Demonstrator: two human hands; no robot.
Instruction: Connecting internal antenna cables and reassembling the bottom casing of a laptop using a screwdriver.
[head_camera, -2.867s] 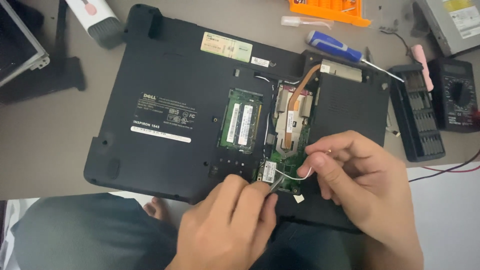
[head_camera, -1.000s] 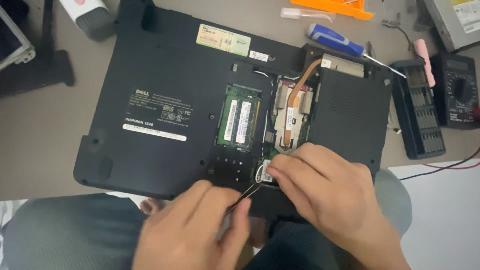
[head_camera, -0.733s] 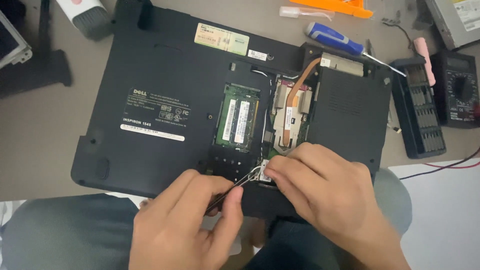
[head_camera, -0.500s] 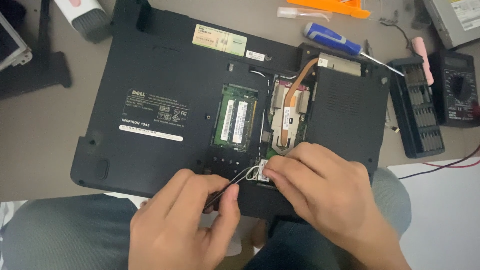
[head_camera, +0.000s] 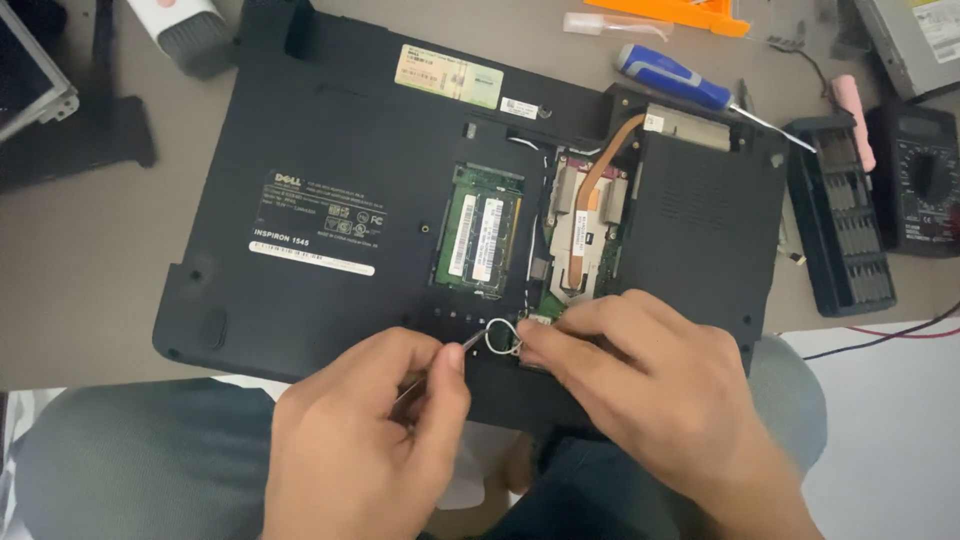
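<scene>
A black laptop (head_camera: 330, 140) lies bottom-up on the table with its service hatch off, showing green memory modules (head_camera: 480, 235) and a copper heat pipe (head_camera: 590, 215). My left hand (head_camera: 365, 440) pinches thin metal tweezers (head_camera: 470, 342) whose tips reach a looped white wire (head_camera: 498, 335) at the near edge of the open bay. My right hand (head_camera: 650, 385) rests on the laptop just right of that loop, fingertips pinching the wire. The small card under my right fingers is mostly hidden.
A blue-handled screwdriver (head_camera: 675, 80) lies behind the laptop. A black bit case (head_camera: 838, 215) and a multimeter (head_camera: 925, 180) stand at the right, with red and black leads (head_camera: 880, 335). Orange plastic tool (head_camera: 670, 12) at the back. My knees are under the table's near edge.
My left hand has slid right and forward, bringing the tweezer tips up to the wire loop. My right hand stayed over the small card, fingers closing on the wire.
</scene>
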